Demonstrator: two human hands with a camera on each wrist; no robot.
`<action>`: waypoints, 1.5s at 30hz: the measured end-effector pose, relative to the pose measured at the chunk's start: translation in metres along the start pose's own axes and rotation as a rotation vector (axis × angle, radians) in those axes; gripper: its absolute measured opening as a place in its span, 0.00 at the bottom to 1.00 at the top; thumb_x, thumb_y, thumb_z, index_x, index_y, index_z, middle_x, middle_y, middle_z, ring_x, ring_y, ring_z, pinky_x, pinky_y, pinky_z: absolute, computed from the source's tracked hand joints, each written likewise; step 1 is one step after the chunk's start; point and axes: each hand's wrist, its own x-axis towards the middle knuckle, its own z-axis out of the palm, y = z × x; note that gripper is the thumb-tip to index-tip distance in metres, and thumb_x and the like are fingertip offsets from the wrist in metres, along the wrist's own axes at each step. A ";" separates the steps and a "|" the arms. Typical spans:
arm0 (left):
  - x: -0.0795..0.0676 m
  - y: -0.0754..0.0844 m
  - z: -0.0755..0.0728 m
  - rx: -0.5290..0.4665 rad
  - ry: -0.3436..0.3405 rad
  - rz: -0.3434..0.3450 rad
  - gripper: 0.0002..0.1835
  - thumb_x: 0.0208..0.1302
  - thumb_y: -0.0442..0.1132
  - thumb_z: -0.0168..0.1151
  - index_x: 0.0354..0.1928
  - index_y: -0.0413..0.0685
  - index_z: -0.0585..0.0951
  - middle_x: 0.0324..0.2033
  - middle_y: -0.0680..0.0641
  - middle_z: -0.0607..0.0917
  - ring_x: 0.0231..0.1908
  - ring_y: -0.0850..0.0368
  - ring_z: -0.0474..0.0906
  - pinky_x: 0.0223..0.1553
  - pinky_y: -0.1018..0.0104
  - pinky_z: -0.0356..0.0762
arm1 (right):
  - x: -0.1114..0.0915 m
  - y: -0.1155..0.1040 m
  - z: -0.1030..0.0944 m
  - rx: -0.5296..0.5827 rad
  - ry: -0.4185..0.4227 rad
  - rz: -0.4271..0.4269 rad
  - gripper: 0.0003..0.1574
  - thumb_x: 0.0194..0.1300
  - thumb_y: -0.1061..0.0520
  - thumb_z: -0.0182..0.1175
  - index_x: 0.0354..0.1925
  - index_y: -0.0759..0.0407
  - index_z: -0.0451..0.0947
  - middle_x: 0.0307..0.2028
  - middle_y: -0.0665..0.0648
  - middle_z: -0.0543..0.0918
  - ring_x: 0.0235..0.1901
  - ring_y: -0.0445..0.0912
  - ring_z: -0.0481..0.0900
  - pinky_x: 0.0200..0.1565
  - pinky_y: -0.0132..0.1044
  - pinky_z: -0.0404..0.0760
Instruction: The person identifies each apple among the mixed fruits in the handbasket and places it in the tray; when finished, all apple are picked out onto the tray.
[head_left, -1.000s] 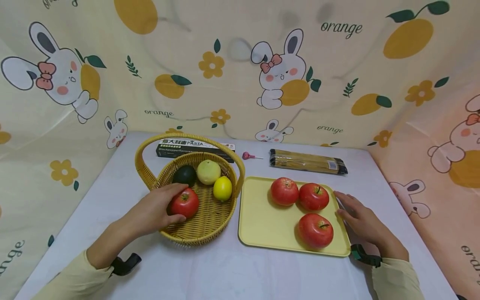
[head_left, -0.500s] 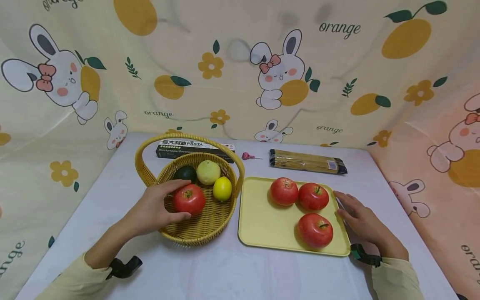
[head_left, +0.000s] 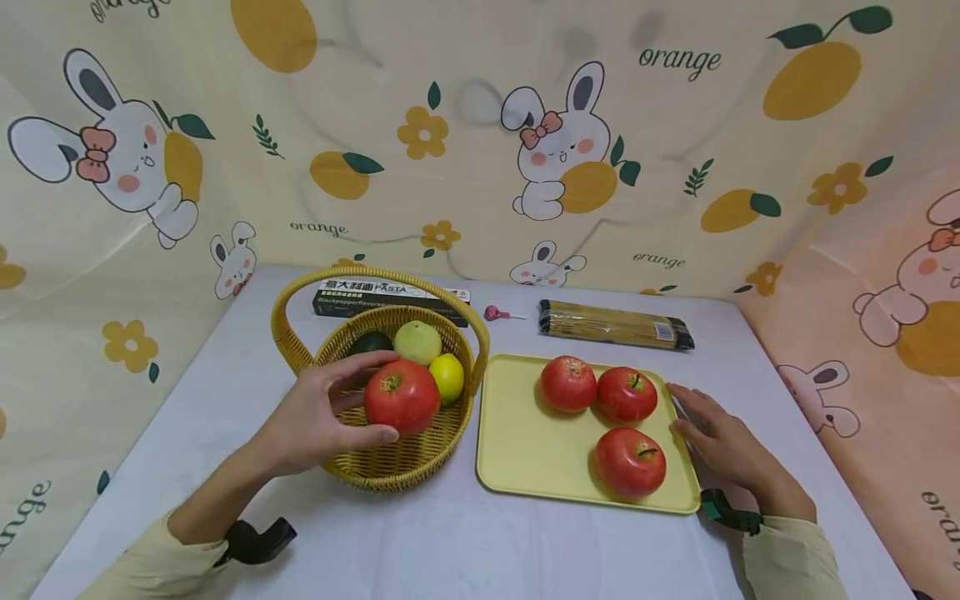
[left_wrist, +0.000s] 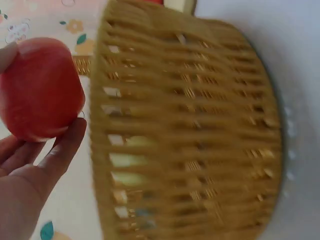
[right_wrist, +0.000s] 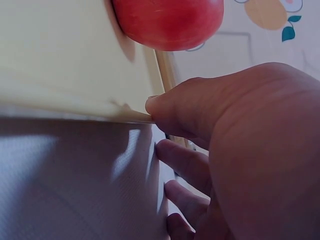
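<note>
My left hand (head_left: pixel 315 417) holds a red apple (head_left: pixel 402 397) between thumb and fingers, over the woven basket (head_left: pixel 397 479). In the left wrist view the apple (left_wrist: pixel 42 90) is raised past the basket's rim (left_wrist: pixel 102 125). Inside the basket sit a dark green avocado-like fruit (head_left: pixel 371 342), a pale green round fruit (head_left: pixel 417 342) and a yellow lemon (head_left: pixel 447 377), partly hidden by the held apple. At the right edge of the yellow tray (head_left: pixel 525 450), my right hand (head_left: pixel 723 442) rests with relaxed fingers, its thumb (right_wrist: pixel 175 107) touching the rim.
On the tray lie three red apples (head_left: pixel 630 461). Behind the basket is a black pasta box (head_left: pixel 345 302), with a lollipop (head_left: pixel 492 312) beside it. A pack of dry noodles (head_left: pixel 611 323) lies behind the tray. The basket's tall handle (head_left: pixel 360 272) arches over it.
My left hand has lifted the apple from the basket's left side and carried it up and to the right. The right hand and the tray stay in place.
</note>
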 end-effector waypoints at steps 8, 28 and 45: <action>0.007 0.018 0.022 -0.005 -0.119 0.095 0.43 0.57 0.41 0.86 0.75 0.55 0.79 0.66 0.51 0.85 0.64 0.50 0.85 0.59 0.64 0.88 | 0.000 0.000 0.001 0.001 0.001 -0.007 0.49 0.83 0.40 0.58 0.89 0.51 0.51 0.84 0.77 0.53 0.82 0.81 0.43 0.65 0.88 0.60; 0.047 0.034 0.101 -0.048 -0.283 0.126 0.43 0.57 0.42 0.86 0.76 0.50 0.78 0.66 0.53 0.85 0.64 0.58 0.82 0.59 0.66 0.88 | 0.000 0.003 0.003 0.003 -0.008 0.003 0.49 0.84 0.39 0.57 0.89 0.51 0.50 0.84 0.77 0.53 0.82 0.80 0.42 0.65 0.88 0.59; 0.068 0.034 0.159 -0.007 -0.249 0.016 0.45 0.59 0.42 0.85 0.77 0.45 0.76 0.65 0.48 0.86 0.61 0.62 0.82 0.56 0.75 0.85 | 0.000 -0.002 -0.001 -0.006 -0.016 0.000 0.49 0.84 0.39 0.57 0.89 0.51 0.49 0.84 0.76 0.53 0.82 0.81 0.43 0.65 0.88 0.60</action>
